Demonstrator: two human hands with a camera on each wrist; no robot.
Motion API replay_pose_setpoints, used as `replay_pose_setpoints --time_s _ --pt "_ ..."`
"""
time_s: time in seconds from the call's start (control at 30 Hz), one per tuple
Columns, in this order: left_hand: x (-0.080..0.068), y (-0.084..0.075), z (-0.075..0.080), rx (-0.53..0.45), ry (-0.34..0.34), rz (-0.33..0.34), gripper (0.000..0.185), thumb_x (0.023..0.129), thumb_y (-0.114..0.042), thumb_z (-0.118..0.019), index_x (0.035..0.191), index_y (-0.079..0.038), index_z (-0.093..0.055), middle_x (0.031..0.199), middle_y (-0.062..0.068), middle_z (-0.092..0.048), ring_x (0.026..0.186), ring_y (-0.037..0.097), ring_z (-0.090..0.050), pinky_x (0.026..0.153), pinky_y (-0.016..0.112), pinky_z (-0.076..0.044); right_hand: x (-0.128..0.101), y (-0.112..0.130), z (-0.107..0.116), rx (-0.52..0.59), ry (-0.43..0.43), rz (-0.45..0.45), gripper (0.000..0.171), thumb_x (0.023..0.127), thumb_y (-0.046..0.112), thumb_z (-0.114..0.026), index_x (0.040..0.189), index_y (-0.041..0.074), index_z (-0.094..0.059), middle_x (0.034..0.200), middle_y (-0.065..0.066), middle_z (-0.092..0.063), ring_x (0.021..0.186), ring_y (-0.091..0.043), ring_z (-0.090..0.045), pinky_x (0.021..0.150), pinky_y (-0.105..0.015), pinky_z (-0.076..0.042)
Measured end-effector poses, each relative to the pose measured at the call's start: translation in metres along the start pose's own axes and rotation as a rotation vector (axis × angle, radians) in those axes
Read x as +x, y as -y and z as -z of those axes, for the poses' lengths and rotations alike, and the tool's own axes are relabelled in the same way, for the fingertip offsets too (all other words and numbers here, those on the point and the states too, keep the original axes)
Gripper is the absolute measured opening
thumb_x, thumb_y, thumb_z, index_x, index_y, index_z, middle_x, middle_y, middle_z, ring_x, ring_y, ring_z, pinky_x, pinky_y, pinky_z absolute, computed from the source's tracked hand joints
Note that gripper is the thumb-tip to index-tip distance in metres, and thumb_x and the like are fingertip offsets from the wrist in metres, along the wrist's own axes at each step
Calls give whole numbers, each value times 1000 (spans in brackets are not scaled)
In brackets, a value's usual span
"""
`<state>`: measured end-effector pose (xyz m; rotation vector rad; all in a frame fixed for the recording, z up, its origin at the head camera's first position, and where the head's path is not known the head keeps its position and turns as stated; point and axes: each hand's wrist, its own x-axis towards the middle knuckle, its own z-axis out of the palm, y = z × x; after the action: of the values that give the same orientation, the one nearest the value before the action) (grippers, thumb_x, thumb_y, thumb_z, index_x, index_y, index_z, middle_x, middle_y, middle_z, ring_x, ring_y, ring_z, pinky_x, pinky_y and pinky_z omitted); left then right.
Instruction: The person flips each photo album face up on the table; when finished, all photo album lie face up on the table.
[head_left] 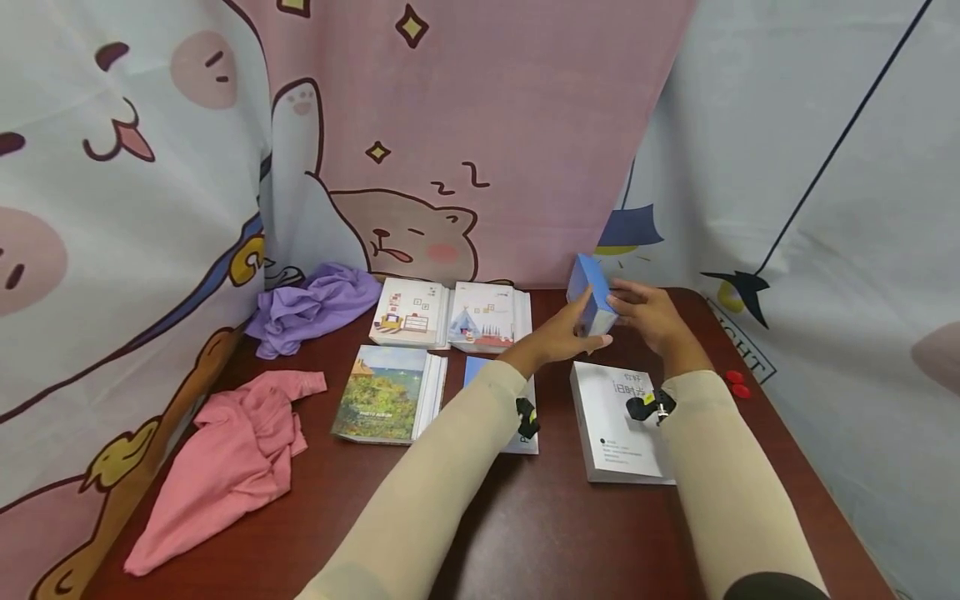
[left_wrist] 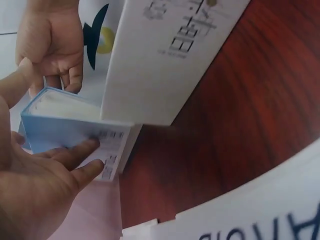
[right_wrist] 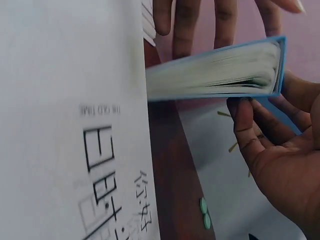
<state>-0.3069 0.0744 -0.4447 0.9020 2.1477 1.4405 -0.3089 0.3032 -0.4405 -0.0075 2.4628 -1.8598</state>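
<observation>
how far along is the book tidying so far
Done: nothing looks stacked yet. In hand: left hand and right hand hold the blue book above the table. Left: white book, landscape book and the others lie separately.

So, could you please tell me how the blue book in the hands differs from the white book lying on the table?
The blue book is held up off the table between the left hand and right hand, tilted on edge; the white book lies flat on the table, untouched. The blue book has a blue cover and looks smaller; the white book has a white cover with dark print. Both are closed.
</observation>
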Motion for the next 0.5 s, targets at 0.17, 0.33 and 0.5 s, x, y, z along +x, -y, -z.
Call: replay_pose_setpoints --time_s 0.17,0.33,0.5 --pt "-3 4 7 -41 -54 28 105 108 -30 -71 177 -25 7 184 14 -18 161 35 -44 125 43 -47 2 1 -8 42 16 -8 65 111 16 -65 170 8 -39 166 -25 -51 105 4 -70 98 -28 -63" --pt "-6 11 8 108 -149 106 103 106 -36 -71 178 -16 0 181 19 -20 165 33 -35 132 48 -37 5 -6 -15 -23 95 -97 64 110 12 -65 169 7 -41 171 -24 -45 137 -30 -65 120 -53 -52" --pt "-9 15 6 238 -245 216 98 105 -50 -67 177 -11 -12 173 22 -27 156 37 -46 126 49 -45 5 -13 -21 -245 124 -167 62 108 17 -69 164 4 -47 169 -30 -44 153 -49 -47 127 -65 -39"
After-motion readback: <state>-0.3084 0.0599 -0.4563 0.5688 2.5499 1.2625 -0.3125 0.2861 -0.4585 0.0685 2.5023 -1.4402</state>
